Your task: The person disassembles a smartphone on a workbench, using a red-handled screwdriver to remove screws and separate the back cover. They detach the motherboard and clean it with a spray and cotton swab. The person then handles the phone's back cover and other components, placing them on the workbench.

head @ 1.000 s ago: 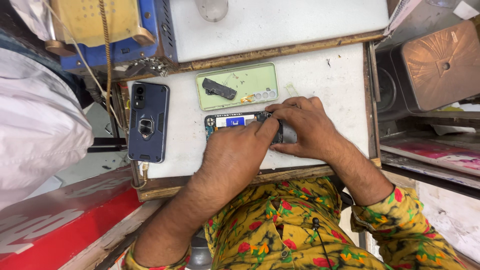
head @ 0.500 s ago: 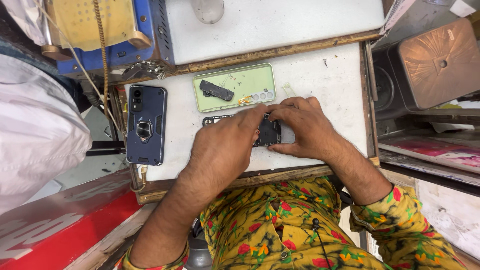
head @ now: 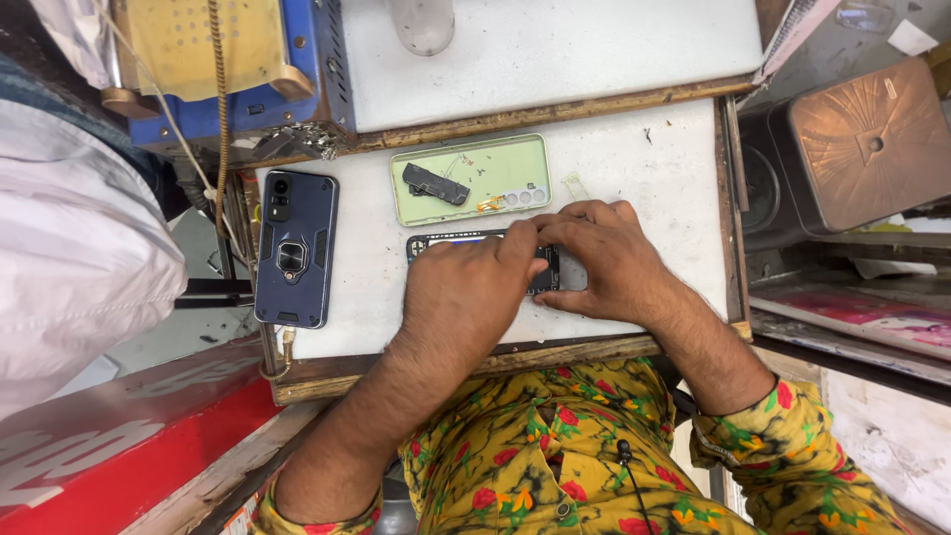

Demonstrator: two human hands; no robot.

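The opened phone [head: 466, 243] lies on the white bench [head: 634, 168], long axis left-right, with the left hand [head: 474, 287] and right hand [head: 604, 260] curled over it, fingertips pressing.

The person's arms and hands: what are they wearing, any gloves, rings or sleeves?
Both hands are bare: no gloves, rings or watch show on the left hand or the right hand. The forearms are uncovered and hairy. The sleeves sit pushed up near the elbows, part of a yellow shirt printed with red flowers and dark green leaves. A thin black cable with a small clip microphone hangs on the shirt front.
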